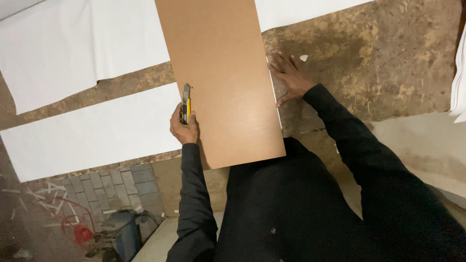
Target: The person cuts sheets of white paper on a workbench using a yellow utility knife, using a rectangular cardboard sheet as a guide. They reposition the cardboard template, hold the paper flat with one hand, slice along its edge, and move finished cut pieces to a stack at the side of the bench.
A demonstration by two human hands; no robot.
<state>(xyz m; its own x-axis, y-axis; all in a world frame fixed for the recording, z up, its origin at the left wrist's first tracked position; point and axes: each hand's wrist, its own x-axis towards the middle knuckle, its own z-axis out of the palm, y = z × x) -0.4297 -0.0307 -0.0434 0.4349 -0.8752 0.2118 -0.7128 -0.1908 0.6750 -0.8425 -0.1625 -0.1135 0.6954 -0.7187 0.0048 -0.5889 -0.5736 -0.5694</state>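
Observation:
A long brown board [223, 73] lies on a worn worktable [383, 58] and runs away from me. My left hand [183, 128] grips a yellow and grey utility knife [186, 101], its tip pointing away along the board's left edge. My right hand [290, 75] lies flat with fingers spread at the board's right edge, partly on the table. A thin white strip of sheet shows under that edge. Both my sleeves are black.
Large white sheets lie left of the board [97, 131], at the far left [73, 48], and at the top right [301, 9]. More white sheets [460, 82] are stacked at the right edge. Below left are grey floor pavers [121, 184], paper scraps and a red coil [80, 233].

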